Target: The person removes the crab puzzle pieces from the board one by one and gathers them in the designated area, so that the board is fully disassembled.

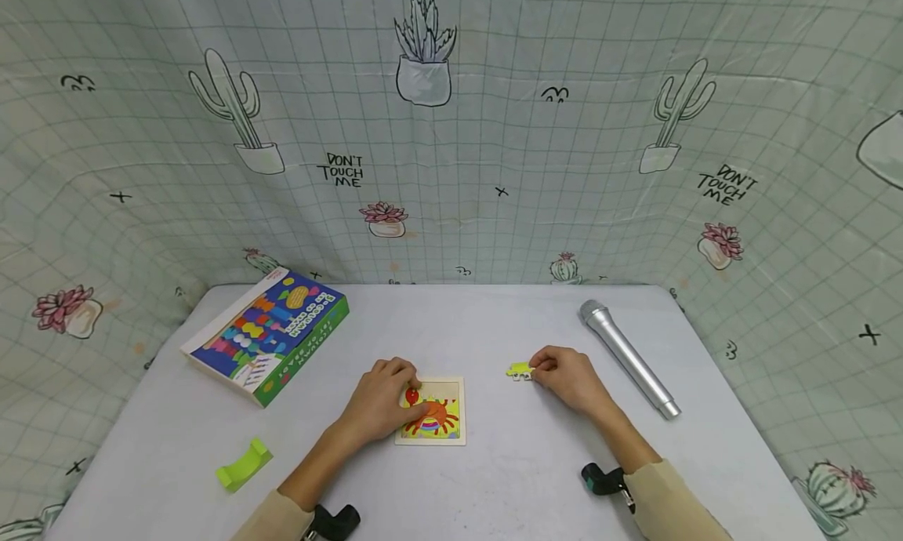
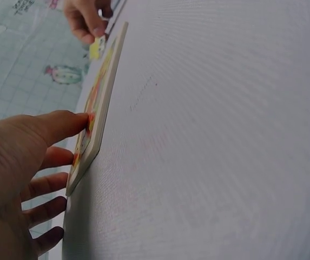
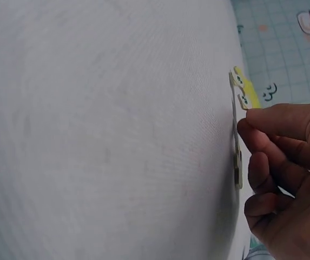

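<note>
In the head view a small square wooden picture puzzle (image 1: 462,415) with an orange crab lies on the table, mid-front. My left hand (image 1: 381,404) is at its left side. The thumb presses on the crab picture, and the other fingers extend along the puzzle's far left edge, as the left wrist view shows. To the right, my right hand (image 1: 570,378) pinches a thin yellow-green piece (image 1: 520,370) with printed eyes between thumb and index finger. This piece (image 3: 246,89) is close to the tabletop; the fingers cover part of it.
A blue-and-green toy box (image 1: 282,329) lies at the back left. Nearer the front left is a green arched block (image 1: 244,464). A silver microphone (image 1: 630,361) lies slantwise right of my right hand. Behind the white table (image 1: 451,321) hangs a patterned cloth.
</note>
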`<action>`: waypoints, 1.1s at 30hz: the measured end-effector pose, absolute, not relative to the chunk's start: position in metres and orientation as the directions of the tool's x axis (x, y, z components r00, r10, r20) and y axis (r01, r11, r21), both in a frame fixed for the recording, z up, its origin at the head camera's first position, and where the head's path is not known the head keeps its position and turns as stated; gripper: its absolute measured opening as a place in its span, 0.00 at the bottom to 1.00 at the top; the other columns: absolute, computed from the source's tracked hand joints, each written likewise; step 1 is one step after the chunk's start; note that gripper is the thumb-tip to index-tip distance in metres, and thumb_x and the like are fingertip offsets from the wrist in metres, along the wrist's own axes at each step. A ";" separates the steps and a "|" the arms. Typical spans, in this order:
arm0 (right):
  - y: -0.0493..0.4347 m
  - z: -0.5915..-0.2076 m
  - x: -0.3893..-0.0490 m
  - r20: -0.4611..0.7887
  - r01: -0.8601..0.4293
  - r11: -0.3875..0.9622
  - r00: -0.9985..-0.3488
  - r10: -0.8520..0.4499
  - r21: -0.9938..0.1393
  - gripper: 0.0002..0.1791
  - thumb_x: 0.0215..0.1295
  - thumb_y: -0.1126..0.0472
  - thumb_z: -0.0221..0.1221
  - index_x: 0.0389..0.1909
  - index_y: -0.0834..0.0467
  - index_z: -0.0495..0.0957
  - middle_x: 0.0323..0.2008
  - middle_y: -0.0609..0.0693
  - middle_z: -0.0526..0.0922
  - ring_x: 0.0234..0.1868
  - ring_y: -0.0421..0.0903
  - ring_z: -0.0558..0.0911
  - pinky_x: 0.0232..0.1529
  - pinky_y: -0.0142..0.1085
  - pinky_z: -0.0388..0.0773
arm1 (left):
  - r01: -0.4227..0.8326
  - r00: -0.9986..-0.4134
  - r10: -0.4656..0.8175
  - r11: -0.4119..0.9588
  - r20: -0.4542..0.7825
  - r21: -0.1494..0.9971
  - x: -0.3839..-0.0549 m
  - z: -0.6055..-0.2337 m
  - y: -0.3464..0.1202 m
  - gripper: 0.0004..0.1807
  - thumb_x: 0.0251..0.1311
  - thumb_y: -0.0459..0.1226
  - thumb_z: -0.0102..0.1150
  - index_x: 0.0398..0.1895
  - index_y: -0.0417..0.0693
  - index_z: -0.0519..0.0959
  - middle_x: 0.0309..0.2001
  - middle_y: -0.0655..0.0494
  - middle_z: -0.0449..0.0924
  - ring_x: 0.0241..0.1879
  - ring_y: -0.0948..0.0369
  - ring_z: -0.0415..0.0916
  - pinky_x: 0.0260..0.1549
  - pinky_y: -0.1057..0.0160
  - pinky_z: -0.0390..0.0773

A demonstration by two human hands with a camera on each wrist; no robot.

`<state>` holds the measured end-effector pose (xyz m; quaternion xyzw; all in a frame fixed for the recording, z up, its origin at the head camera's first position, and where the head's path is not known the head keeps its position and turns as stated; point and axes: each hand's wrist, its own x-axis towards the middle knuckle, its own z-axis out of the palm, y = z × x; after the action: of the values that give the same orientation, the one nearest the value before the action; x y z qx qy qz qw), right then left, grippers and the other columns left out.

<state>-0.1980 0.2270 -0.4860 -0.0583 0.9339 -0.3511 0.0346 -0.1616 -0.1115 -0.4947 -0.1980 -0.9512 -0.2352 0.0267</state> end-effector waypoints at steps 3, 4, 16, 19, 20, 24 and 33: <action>0.228 -0.484 -0.197 -0.010 -0.102 0.753 -0.990 -0.142 -0.650 0.05 0.61 0.64 0.66 0.38 0.57 0.84 0.30 0.45 0.84 0.33 0.41 0.79 0.37 0.37 0.75 | 0.394 -0.918 0.367 0.806 0.149 0.442 -0.161 -0.495 -0.112 0.19 0.53 0.52 0.74 0.36 0.52 0.79 0.51 0.53 0.78 0.54 0.48 0.72 0.49 0.45 0.74; 0.228 -0.484 -0.197 -0.006 -0.106 0.757 -0.990 -0.143 -0.644 0.05 0.61 0.64 0.66 0.37 0.57 0.84 0.30 0.45 0.83 0.33 0.41 0.78 0.37 0.37 0.75 | 0.394 -0.918 0.368 0.805 0.148 0.443 -0.161 -0.495 -0.112 0.19 0.53 0.52 0.74 0.36 0.52 0.79 0.51 0.53 0.78 0.54 0.48 0.72 0.49 0.45 0.74; 0.233 -0.491 -0.200 0.018 -0.105 0.809 -0.993 -0.116 -0.578 0.04 0.61 0.65 0.66 0.36 0.58 0.86 0.30 0.49 0.78 0.32 0.44 0.73 0.35 0.37 0.70 | 0.378 -0.924 0.362 0.813 0.126 0.443 -0.160 -0.495 -0.112 0.20 0.54 0.54 0.73 0.39 0.51 0.82 0.53 0.52 0.78 0.55 0.48 0.71 0.51 0.43 0.73; 0.233 -0.491 -0.200 0.020 -0.109 0.811 -0.993 -0.119 -0.575 0.04 0.61 0.64 0.66 0.36 0.58 0.86 0.30 0.49 0.78 0.32 0.44 0.73 0.35 0.38 0.70 | 0.380 -0.924 0.361 0.811 0.130 0.444 -0.160 -0.496 -0.112 0.19 0.54 0.53 0.73 0.39 0.51 0.82 0.53 0.53 0.78 0.55 0.48 0.71 0.51 0.43 0.73; 0.233 -0.491 -0.201 0.019 -0.108 0.811 -0.993 -0.119 -0.574 0.04 0.61 0.64 0.66 0.36 0.58 0.86 0.31 0.49 0.78 0.32 0.44 0.73 0.36 0.38 0.70 | 0.381 -0.923 0.361 0.811 0.131 0.444 -0.160 -0.496 -0.112 0.19 0.54 0.53 0.73 0.39 0.51 0.82 0.53 0.52 0.78 0.55 0.48 0.71 0.51 0.43 0.73; 0.233 -0.492 -0.202 0.009 -0.104 0.812 -0.993 -0.121 -0.575 0.04 0.61 0.64 0.65 0.37 0.58 0.86 0.32 0.49 0.78 0.33 0.44 0.73 0.36 0.38 0.70 | 0.383 -0.922 0.363 0.812 0.134 0.440 -0.160 -0.497 -0.112 0.19 0.54 0.53 0.73 0.39 0.51 0.82 0.53 0.52 0.78 0.56 0.48 0.71 0.52 0.43 0.73; 0.234 -0.491 -0.203 0.002 -0.102 0.811 -0.992 -0.124 -0.576 0.05 0.61 0.64 0.66 0.38 0.58 0.86 0.32 0.50 0.78 0.33 0.44 0.73 0.36 0.38 0.70 | 0.380 -0.924 0.360 0.818 0.131 0.432 -0.162 -0.496 -0.112 0.20 0.54 0.54 0.72 0.40 0.52 0.82 0.54 0.52 0.78 0.56 0.48 0.71 0.52 0.43 0.73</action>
<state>-0.2027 0.2336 -0.4907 -0.0595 0.9514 -0.3017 0.0180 -0.1620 -0.1123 -0.4959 -0.1943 -0.9531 -0.2310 0.0217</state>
